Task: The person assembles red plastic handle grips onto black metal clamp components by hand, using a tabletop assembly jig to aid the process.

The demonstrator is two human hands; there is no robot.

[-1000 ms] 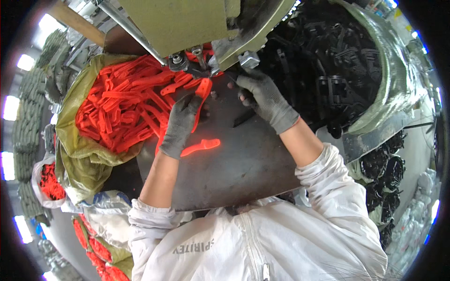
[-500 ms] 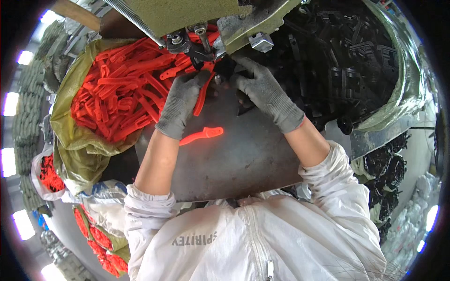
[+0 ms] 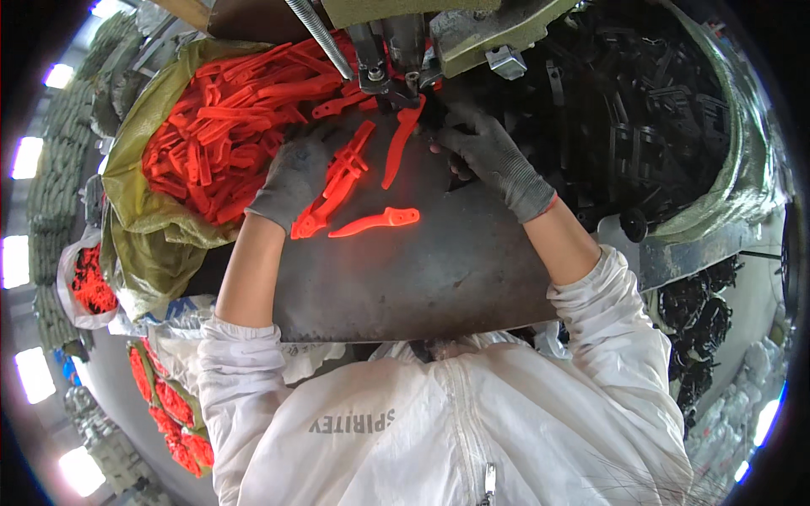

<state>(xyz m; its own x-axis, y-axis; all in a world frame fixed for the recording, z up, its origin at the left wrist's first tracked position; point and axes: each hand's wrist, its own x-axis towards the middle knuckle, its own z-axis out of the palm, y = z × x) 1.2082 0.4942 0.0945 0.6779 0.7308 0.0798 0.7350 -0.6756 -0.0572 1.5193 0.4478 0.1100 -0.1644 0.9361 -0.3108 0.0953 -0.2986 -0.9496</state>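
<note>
Left hand [image 3: 291, 181], grey knit glove, rests on the grey metal work plate [image 3: 422, 270] near its far left edge, fingers curled loosely round an orange plastic handle piece [image 3: 337, 181]. That piece runs diagonally from the glove toward the machine head [image 3: 392, 51] at the plate's far edge. How tight the grip is cannot be told; the fingers wrap it on the glove side only.

Right hand [image 3: 489, 156], dark grey glove, sits at the plate's far edge just right of the machine head. Fingers are bent and pinched in at the upper end of a second orange handle piece [image 3: 398, 143], which hangs down from under the machine's metal tooling, nearly upright with a slight curve. Fingertips touch or are just beside its top; exact contact is hidden by the tooling.

A third orange piece [image 3: 375, 222] lies loose and flat on the plate, between the two forearms, just below the held piece, touching neither hand.

Left of the plate, a yellow-green sack [image 3: 143, 228] is full of the same orange pieces [image 3: 211, 126]. Right of the plate, a big bin holds black plastic parts [image 3: 641, 110]. White jacket sleeves are pushed up, forearms bare. More orange parts in bags [image 3: 89, 282] sit low on the left.
</note>
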